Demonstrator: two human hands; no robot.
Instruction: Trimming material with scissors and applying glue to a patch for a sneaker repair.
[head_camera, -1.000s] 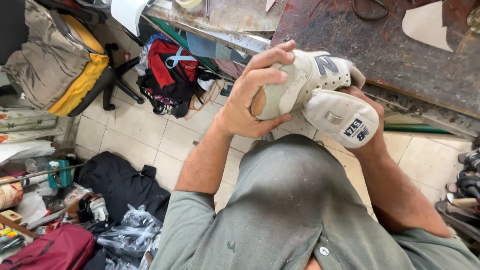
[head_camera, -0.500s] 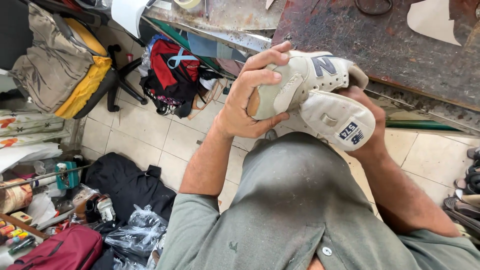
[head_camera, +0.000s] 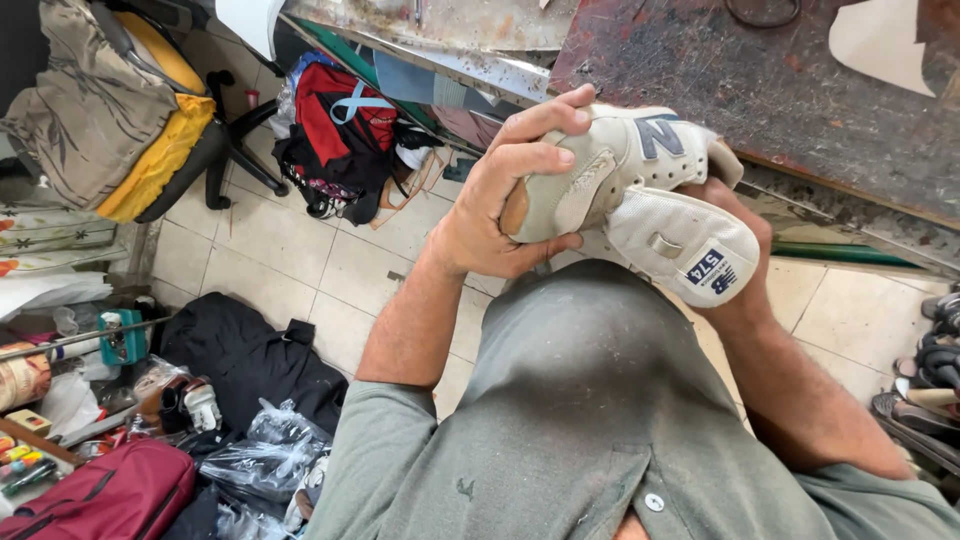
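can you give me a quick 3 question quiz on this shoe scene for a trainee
1. True or false: the left hand grips the cream sneaker around its toe end.
2. Which lies on the floor tiles left of the person's arm? A) a black garment B) a ladder C) a bucket
3. Fill in: the sneaker's tongue is folded ____ toward the camera, with the right hand under it.

Key:
1. True: the fingers wrap over the front of the shoe.
2. A: the black garment lies beside a dark red bag.
3. Out: its labelled face shows, and the right hand is mostly hidden behind the shoe.
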